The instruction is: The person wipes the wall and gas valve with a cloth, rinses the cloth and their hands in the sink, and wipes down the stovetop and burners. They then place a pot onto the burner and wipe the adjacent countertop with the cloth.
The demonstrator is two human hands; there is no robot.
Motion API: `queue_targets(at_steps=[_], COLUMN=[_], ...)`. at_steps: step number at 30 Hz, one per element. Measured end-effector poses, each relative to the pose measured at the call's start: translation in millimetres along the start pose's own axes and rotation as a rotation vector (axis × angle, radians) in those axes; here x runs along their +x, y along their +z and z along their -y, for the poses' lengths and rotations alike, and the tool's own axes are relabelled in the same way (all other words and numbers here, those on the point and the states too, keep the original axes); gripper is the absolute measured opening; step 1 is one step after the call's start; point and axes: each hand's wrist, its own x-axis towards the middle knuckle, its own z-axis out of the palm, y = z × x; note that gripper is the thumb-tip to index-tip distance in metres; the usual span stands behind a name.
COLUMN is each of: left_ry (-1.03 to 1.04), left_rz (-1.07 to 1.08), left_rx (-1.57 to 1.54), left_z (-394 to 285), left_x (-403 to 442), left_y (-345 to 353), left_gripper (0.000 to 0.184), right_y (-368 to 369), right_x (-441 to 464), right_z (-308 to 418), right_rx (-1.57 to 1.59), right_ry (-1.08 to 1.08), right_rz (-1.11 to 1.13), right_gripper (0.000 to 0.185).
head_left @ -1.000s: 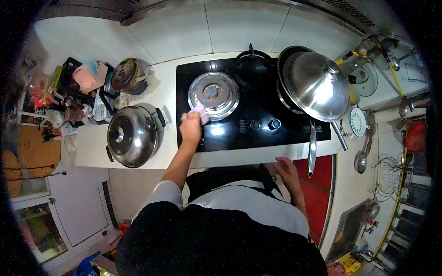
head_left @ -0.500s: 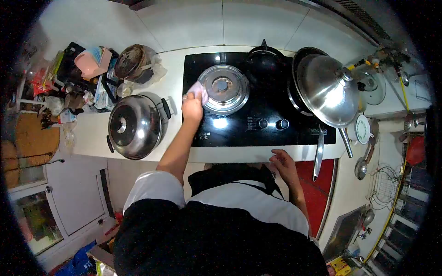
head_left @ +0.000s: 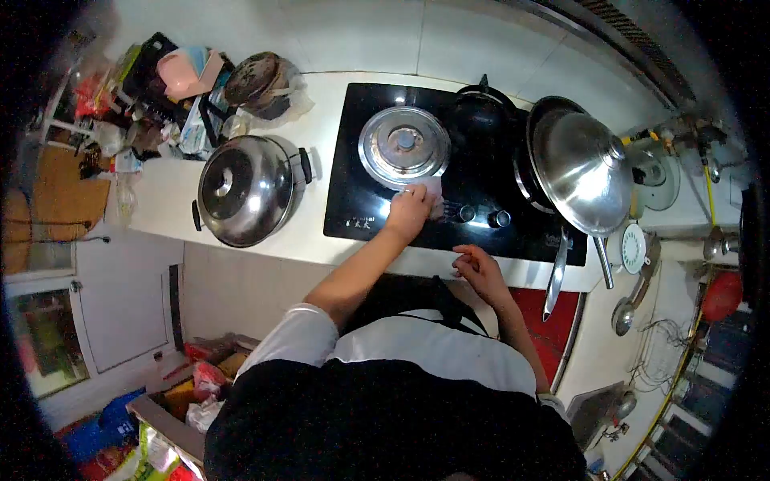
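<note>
My left hand [head_left: 411,212] is closed on a pale pinkish cloth [head_left: 435,195], which it presses at the lower right edge of the round metal burner [head_left: 403,144]. Around that burner lies the black glass cooktop [head_left: 353,188], with two control knobs [head_left: 499,219] to the right of the cloth. My right hand [head_left: 479,270] hovers by the counter's front edge, its fingers loosely bent and apart, holding nothing.
A lidded steel pot [head_left: 247,191] stands on the counter to the left. At the right, a wok [head_left: 553,108] with a domed steel lid [head_left: 581,168] sits over the other burner, a handle [head_left: 555,284] jutting past the front edge. Cluttered containers [head_left: 188,72] fill the back left.
My left hand has moved with the cloth from the burner's left side round to its lower right. My right hand stays near the counter edge. The camera view has shifted slightly.
</note>
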Motion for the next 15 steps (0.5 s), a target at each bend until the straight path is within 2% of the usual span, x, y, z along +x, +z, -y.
queue_targets(at_steps=[2,4,6,10,12,15], left_ry=[-0.013,-0.203,-0.407,-0.417,-0.500,-0.549], left_rz=[-0.060,-0.079,-0.081,-0.173,-0.242,-0.199], left_rx=[0.054,0.206,0.229,0.207,0.218,0.184], left_z=[20,48,73,111,122,140], left_x=[-16,-36,-46,-15,12,46], left_y=[2,-1,-14,-17,-13,-17], left_gripper=[0.021,0.022,0.022,0.020,0.019,0.021], right_y=[-3,-7,-12,-13,-10,-9], right_x=[4,0,-5,-18,-25,-33], right_z=[4,1,-6,-30,-35,-30], right_rx=[-0.019,-0.020,-0.014,0.101,0.114,0.071], right_ry=[-0.006,0.042,0.044,0.017,0.041,0.083], right_rz=[0.012,-0.023,-0.048,-0.108,-0.112,-0.139], right_gripper=[0.028,0.028,0.028,0.028,0.028,0.027])
